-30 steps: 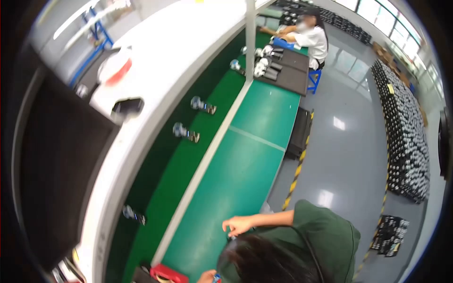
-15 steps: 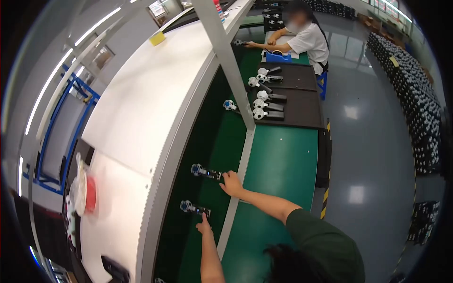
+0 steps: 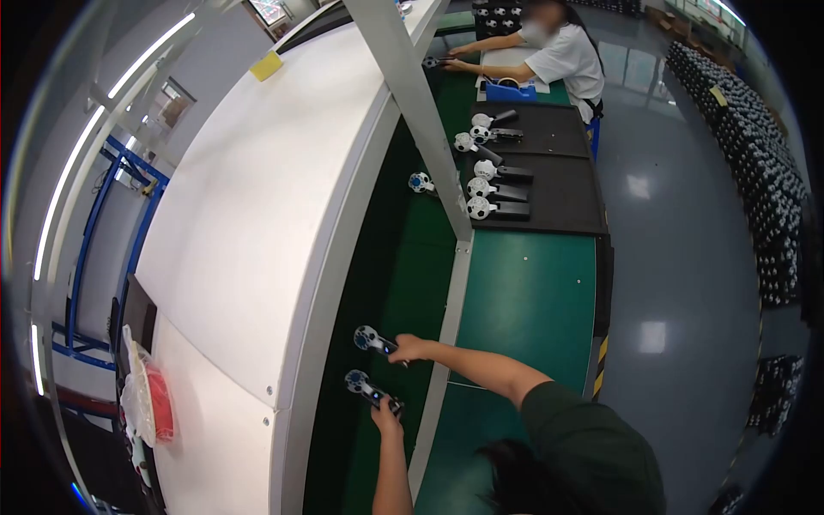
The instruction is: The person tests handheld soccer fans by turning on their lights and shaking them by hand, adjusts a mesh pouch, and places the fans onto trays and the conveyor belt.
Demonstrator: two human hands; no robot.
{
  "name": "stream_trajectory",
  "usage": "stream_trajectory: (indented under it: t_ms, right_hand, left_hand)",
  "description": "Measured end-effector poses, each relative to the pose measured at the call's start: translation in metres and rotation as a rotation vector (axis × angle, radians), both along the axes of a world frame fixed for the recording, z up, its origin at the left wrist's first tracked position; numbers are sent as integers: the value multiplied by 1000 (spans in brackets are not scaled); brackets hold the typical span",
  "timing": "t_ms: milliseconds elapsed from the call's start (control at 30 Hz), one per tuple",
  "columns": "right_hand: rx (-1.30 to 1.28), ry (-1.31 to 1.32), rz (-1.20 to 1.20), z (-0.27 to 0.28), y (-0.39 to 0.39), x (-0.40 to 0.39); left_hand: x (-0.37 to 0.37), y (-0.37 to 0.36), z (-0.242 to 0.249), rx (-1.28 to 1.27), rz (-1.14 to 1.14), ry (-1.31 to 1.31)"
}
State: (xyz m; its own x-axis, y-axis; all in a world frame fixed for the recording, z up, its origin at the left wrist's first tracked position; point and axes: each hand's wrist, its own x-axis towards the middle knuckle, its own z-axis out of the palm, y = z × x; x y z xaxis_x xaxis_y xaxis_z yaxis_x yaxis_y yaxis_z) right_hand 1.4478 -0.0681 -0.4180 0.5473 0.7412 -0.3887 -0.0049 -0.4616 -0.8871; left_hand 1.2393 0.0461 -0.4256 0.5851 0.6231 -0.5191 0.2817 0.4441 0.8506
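Gripping the dark handle of a small handheld fan (image 3: 371, 341), the right hand (image 3: 409, 348) has its fingers wrapped around the grip end, and the fan's round blue-and-white head points away toward the white housing. That fan sits over the dark green conveyor belt (image 3: 403, 257), close to the belt's near rail. Just below it, a second handheld fan (image 3: 364, 386) of the same kind is held the same way by the left hand (image 3: 386, 415), fingers closed on its handle, head angled up and left. The two fans lie near each other, roughly parallel, not touching.

Right of the belt runs a pale rail, then the green worktable (image 3: 532, 292). A slanted grey post (image 3: 421, 120) crosses the belt farther up. Beyond it one more fan (image 3: 421, 182) rides the belt alone, and a black mat (image 3: 558, 184) on the table carries a cluster of white-headed fans (image 3: 481, 184) lying on their sides. At the far end a co-worker in a white shirt (image 3: 571, 64) sits with both hands reaching over the belt. Rows of dark stock (image 3: 772, 197) line the grey floor on the right.
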Motion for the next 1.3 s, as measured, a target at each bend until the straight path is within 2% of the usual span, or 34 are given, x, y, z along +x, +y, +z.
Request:
stream_trajectory:
  t_ms: [33,67,133,167,233,267,367,500,667,867,900,933,1000,1100,1300]
  right_hand:
    - [294,288,-6,-27,-4,-19]
    - [414,303,101,-28,-16,-36]
    - [460,558,-70,-11,-50,-90]
    - [507,586,-61,-14,-64,-114]
    - [557,838,-116,-17,-92,-159]
    - [580,912,-139,2,-110,-180]
    - [560,916,-172,45,-149,-236]
    - [578,882,-134,95,-178,-300]
    - [681,742,28,179,-177,-364]
    - [725,610,186,287,-164,-470]
    - [709,541,236,293,-162,-487]
    - [666,584,313,292,-160,-511]
    - [807,495,287,290,-154,-555]
    - [729,521,383,291,-147,-613]
    - [669,547,427,293,-136,-684]
  left_hand:
    - [-14,-7,8,-28,-3,13]
    - [-33,-17,14,-53,-5,23]
    - [-75,-35,29,-133,6,-50]
    - [-98,-41,32,-170,2,-72]
    - [-146,-55,45,-288,-51,-93]
    - [-166,-64,55,-283,-51,-99]
    - [-219,-95,95,-269,-51,-26]
    - [-263,-134,161,-173,-101,-175]
    - [-324,-151,211,-75,-170,-274]
    - [-425,-170,290,98,-40,-498]
    - [-443,-169,300,157,-57,-521]
    - [-466,-171,303,149,-40,-542]
    - [-515,-172,302,202,-43,-581]
    - [-578,-185,306,245,94,-613]
    - [-653,-192,304,319,199,-582]
